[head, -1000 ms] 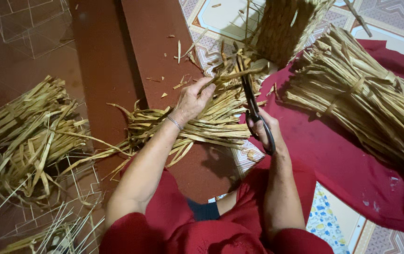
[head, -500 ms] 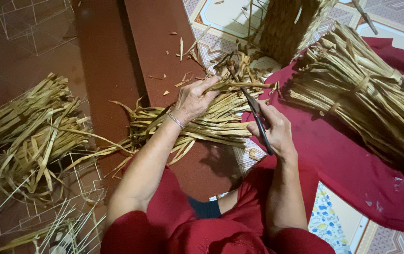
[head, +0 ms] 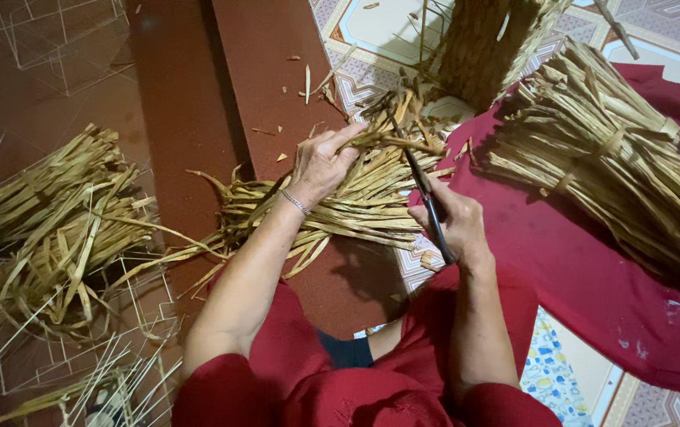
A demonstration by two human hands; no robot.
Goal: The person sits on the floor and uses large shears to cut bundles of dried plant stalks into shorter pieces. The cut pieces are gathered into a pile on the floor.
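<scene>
Dried straw strips (head: 356, 207), gathered in a flat sheaf, lie across the person's lap and over the edge of a dark red mat (head: 276, 71), seen from the head camera looking straight down. The left hand (head: 320, 164) is closed over the far ends of the sheaf, fingers curled around several strips and pinching them together. The right hand (head: 450, 221) is clenched on the handles of a pair of dark scissors (head: 415, 178), whose blades point away from the body and reach into the strip ends just beside the left fingertips; whether the blades are parted cannot be told. Open room is tight here: the sheaf fills the space between the two forearms, and its loose tails fan out to the left over the mat's edge. Just beyond the scissor tips stands a woven straw basket (head: 486, 43), upright and partly cut off by the frame. To the right, a large tied straw bundle (head: 625, 166) rests on a crimson cloth (head: 593, 292), near the right hand but not touching it. Well apart on the left lies a looser heap of strips (head: 55, 213) among thin wire frames (head: 63, 47). Short offcuts (head: 308, 79) dot the mat. Patterned floor tiles (head: 363, 32) show beneath the basket and by the person's knee.
</scene>
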